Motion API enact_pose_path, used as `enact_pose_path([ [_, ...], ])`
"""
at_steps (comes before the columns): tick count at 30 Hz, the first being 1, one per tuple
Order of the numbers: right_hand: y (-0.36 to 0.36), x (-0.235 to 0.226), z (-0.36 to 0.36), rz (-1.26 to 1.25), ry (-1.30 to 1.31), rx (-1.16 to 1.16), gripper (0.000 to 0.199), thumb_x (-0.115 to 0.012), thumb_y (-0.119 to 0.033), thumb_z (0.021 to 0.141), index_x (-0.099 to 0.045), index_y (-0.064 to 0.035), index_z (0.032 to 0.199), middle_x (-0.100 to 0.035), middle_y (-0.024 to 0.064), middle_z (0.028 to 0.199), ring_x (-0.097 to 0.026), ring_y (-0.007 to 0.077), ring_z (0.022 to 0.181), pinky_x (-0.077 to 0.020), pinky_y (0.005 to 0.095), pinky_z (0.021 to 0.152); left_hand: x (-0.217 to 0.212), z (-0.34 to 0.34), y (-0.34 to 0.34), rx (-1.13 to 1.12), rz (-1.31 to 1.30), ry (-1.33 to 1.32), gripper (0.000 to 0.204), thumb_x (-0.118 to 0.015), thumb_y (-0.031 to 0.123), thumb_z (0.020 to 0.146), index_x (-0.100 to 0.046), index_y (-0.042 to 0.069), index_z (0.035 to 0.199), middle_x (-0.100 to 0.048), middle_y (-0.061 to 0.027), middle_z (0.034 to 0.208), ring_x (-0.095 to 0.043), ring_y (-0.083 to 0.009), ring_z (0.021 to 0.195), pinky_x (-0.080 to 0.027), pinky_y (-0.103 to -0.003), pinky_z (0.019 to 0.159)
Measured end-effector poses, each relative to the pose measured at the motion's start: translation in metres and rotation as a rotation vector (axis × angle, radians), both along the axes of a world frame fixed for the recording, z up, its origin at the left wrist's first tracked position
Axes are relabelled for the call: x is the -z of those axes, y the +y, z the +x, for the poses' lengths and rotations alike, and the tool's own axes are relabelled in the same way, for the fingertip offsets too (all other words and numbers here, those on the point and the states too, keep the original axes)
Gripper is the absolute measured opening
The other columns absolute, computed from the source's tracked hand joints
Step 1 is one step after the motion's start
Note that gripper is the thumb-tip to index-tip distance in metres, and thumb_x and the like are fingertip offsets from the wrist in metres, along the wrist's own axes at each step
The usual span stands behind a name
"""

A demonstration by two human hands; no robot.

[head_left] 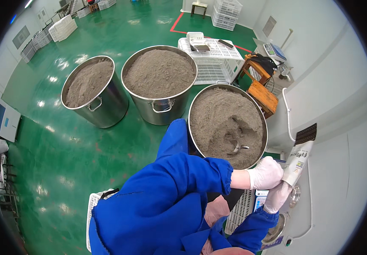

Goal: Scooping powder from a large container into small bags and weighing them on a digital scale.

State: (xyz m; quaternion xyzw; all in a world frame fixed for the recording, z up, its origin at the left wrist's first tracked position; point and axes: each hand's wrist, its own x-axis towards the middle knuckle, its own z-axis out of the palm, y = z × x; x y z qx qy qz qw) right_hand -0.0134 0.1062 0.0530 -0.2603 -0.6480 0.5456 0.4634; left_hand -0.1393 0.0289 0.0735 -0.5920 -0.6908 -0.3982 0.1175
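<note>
Just past the lower-right rim of the nearest steel drum (189, 123), going by the head view (the only one), a pale printed packet (299, 160) is up in the air, its dark end (305, 134) pointing up toward the white wall (340, 178). Right hand's grip (278, 196) looks closed on the packet's lower end; left hand's grip (266, 173) is curled into a fist right by that end, but honestly can't tell if it's pinching the packet too. For this bit I'd keep the lower end well supported with the right, work the left gently along the edge, and avoid squeezing the middle so the packet doesn't crease. Can't make out whether that end is open. Edges: a scale (260, 197) is right below the hands and a small steel bowl (295, 196) just beside, so a dropped wrist could knock either. Drum rim's close to the left wrist, and a metal scoop (236, 148) lies in the grey-brown powder (213, 112) toward the lower-right edge. Wall side looks tight imo; there's more room for swinging the elbows out left, over the green floor (64, 161).
</note>
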Motion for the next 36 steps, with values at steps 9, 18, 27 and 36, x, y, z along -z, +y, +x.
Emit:
enact_pose_path([
  [9,-0.006,0.040,0.065,0.337,-0.513,-0.064,0.050,-0.053,-0.021,0.109,-0.044,0.0006,0.153,-0.052,0.0152,0.152,-0.054,0.0279,0.137,-0.0430,0.0416,0.115,0.034,0.064,-0.048,0.347,0.056,0.196,0.015,-0.066,0.022,0.070,-0.064,0.008,0.070,-0.061,-0.0093,0.061,-0.064,-0.0263,0.055,-0.046,-0.040,0.051],
  [18,-0.023,0.036,0.066,-0.351,-0.146,-0.182,0.050,-0.053,-0.021,0.109,-0.044,-0.0002,0.153,-0.052,0.0150,0.153,-0.052,0.0290,0.139,-0.0420,0.0421,0.116,0.019,0.072,-0.096,0.378,-0.029,0.176,0.015,-0.063,0.022,0.080,-0.056,0.011,0.072,-0.053,-0.0050,0.064,-0.056,-0.0207,0.057,-0.041,-0.037,0.056],
  [27,-0.049,0.033,0.064,-0.814,0.494,-0.400,0.050,-0.053,-0.021,0.109,-0.044,-0.0010,0.154,-0.051,0.0147,0.154,-0.051,0.0301,0.141,-0.0410,0.0427,0.118,-0.020,0.003,-0.094,0.524,0.201,-0.216,0.030,-0.075,0.022,0.087,-0.070,0.005,0.111,-0.068,-0.0142,0.107,-0.068,-0.0300,0.101,-0.054,-0.039,0.084],
  [36,-0.051,0.039,0.075,-0.552,0.077,-0.594,0.055,-0.050,-0.017,0.108,-0.037,-0.0024,0.159,-0.043,0.0151,0.161,-0.041,0.0322,0.148,-0.0346,0.0473,0.122,0.005,-0.080,-0.105,0.417,-0.078,-1.290,0.014,-0.069,0.011,0.099,-0.071,-0.001,0.105,-0.068,-0.0025,0.106,-0.064,-0.0106,0.097,-0.051,-0.027,0.088],
])
